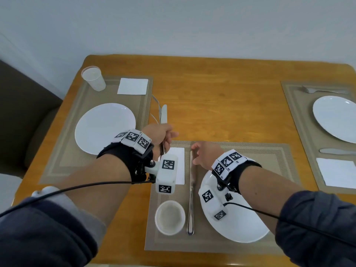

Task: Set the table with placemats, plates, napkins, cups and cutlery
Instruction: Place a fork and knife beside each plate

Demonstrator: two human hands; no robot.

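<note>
My left hand [162, 136] grips a bundle of cutlery [163, 114], a knife and thin forks pointing away from me, above the gap between the left placemat [77, 157] and the near placemat [250, 151]. A knife [191, 199] lies lengthwise on the near placemat between a cup [169, 217] and a white plate [240, 228]. My right hand [205, 155] hovers at the tip of that knife's blade, fingers loosely curled, holding nothing that I can see. A white napkin [180, 166] lies partly under my left wrist device.
The left placemat carries a plate [104, 128], a cup [93, 78] and a napkin [133, 86]. The right placemat [300, 116] has a plate [337, 118], fork [323, 90], knife [335, 151] and napkin [337, 172]. Bare wooden table [212, 97] shows in the middle. A dark seat [19, 112] stands at the left.
</note>
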